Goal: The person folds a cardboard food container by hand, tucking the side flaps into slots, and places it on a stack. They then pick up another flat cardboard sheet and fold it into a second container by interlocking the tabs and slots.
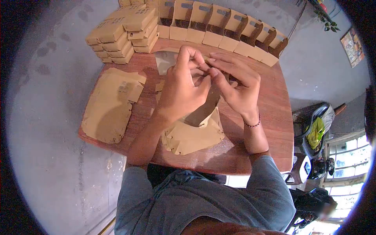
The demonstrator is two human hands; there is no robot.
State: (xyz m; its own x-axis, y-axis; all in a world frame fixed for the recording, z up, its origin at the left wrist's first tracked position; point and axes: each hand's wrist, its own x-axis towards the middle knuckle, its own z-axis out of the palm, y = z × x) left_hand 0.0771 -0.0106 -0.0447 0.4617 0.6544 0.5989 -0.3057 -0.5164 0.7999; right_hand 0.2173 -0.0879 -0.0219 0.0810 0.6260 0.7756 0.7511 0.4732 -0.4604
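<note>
A partly folded brown cardboard carrier (pixel 196 137) sits on the table in front of me, its tabbed, slotted edge toward my body. Over its far part, my left hand (pixel 186 84) has its fingers bent and closed at the cardboard. My right hand (pixel 239 80) meets it from the other side, thumb and fingers pinched together on the same piece. Both sets of fingertips nearly touch, and they cover most of the edge they grip. To the left lies a stack of flat cardboard blanks (pixel 105 105) with cut tabs.
Folded cardboard boxes (pixel 121 31) are piled at the back left of the wooden table (pixel 270 117). A row of upright carriers with handle holes (pixel 219 27) lines the back edge. A chair holding bags (pixel 315 129) stands at right; another person (pixel 313 205) is beyond it.
</note>
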